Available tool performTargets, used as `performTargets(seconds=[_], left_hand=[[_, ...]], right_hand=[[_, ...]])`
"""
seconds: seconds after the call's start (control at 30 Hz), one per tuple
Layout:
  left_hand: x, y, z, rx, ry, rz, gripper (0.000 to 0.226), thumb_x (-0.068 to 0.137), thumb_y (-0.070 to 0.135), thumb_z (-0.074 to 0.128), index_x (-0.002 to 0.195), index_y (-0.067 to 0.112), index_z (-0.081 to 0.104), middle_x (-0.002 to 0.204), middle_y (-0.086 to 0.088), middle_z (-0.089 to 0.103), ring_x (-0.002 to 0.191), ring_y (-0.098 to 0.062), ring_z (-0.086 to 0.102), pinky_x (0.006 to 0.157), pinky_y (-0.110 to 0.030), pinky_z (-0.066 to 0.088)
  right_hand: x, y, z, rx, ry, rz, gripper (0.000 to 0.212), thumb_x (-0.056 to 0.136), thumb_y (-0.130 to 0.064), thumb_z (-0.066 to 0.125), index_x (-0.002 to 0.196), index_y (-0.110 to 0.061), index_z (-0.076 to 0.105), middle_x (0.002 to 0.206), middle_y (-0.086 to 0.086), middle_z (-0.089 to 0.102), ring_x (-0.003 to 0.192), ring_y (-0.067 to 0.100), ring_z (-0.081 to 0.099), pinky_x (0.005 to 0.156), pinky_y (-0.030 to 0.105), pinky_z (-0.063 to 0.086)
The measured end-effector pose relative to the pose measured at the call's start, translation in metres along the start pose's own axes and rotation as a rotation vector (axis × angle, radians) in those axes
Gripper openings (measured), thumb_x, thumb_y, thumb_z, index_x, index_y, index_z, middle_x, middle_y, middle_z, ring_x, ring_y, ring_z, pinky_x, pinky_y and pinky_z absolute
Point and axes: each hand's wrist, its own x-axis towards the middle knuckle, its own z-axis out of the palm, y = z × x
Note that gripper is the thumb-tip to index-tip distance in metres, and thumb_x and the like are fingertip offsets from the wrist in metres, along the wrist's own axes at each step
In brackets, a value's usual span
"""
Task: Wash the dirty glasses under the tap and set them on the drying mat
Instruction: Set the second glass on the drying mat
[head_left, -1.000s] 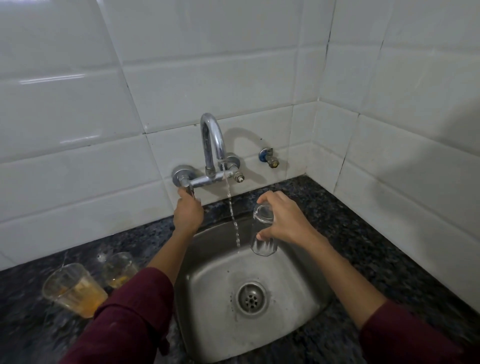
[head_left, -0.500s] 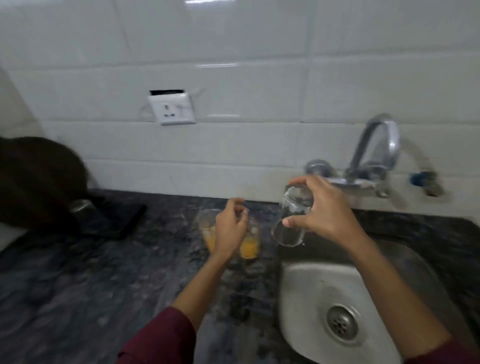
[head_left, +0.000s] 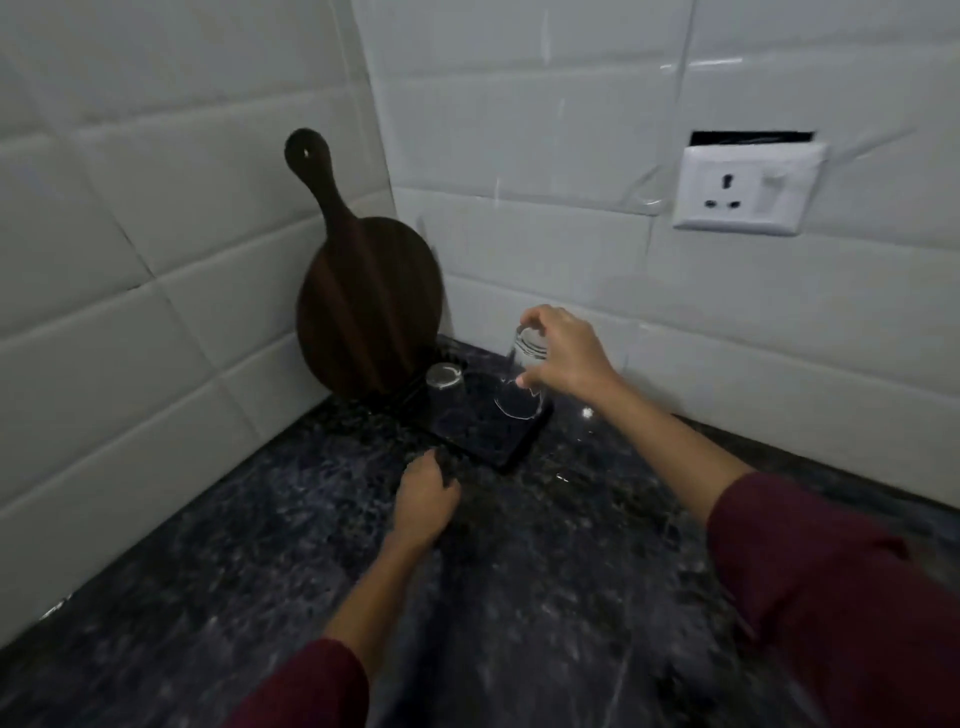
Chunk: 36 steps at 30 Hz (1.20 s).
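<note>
White tiles are backing the dark stone bench (head_left: 571, 571), where the drying mat (head_left: 483, 441) is lying in the corner. One washed glass (head_left: 444, 387) is already standing inverted on it. My right hand (head_left: 563, 356) is gripping a second glass (head_left: 522, 379) mouth-down just above the mat's right edge. My left hand (head_left: 423, 501) is hanging loosely curled, holding nothing. Placement is pending; I judge further glasses may remain.

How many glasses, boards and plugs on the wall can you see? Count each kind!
Glasses: 2, one upside down on the drying mat at, one held by the right hand at
Wooden boards: 1
Wall sockets: 1
Total: 4
</note>
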Motion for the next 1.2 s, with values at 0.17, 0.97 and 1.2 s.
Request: performTargets(seconds=[0.17, 0.97, 1.2], left_hand=[[0.041, -0.03, 0.001, 0.231, -0.036, -0.04, 0.071, 0.095, 0.037, 0.048, 0.148, 0.0, 0.017, 0.156, -0.02, 0.02, 0.146, -0.036, 0.013, 0.117, -0.047, 0.017], [0.038, 0.002, 0.005, 0.137, -0.185, 0.07, 0.054, 0.094, 0.032, 0.051, 0.134, -0.002, 0.04, 0.142, -0.023, 0.04, 0.134, -0.035, 0.035, 0.109, -0.037, 0.032], [-0.044, 0.107, 0.038, -0.217, -0.305, 0.432, 0.054, 0.091, 0.025, 0.061, 0.14, 0.008, 0.043, 0.143, -0.009, 0.048, 0.13, -0.023, 0.047, 0.103, -0.028, 0.038]], right_hand=[[0.08, 0.002, 0.067, -0.063, -0.043, -0.071, 0.073, 0.055, -0.018, 0.088, 0.118, -0.017, 0.051, 0.122, 0.006, 0.056, 0.113, 0.025, 0.052, 0.091, 0.035, 0.045], [0.079, 0.015, 0.057, -0.074, -0.23, -0.061, 0.073, 0.076, -0.002, 0.069, 0.14, -0.015, 0.037, 0.148, 0.007, 0.04, 0.133, 0.025, 0.04, 0.104, 0.025, 0.031], [-0.054, 0.037, -0.06, 0.274, -0.011, 0.141, 0.053, 0.078, 0.002, 0.065, 0.127, -0.016, 0.054, 0.133, 0.001, 0.055, 0.125, 0.011, 0.048, 0.1, 0.024, 0.04]])
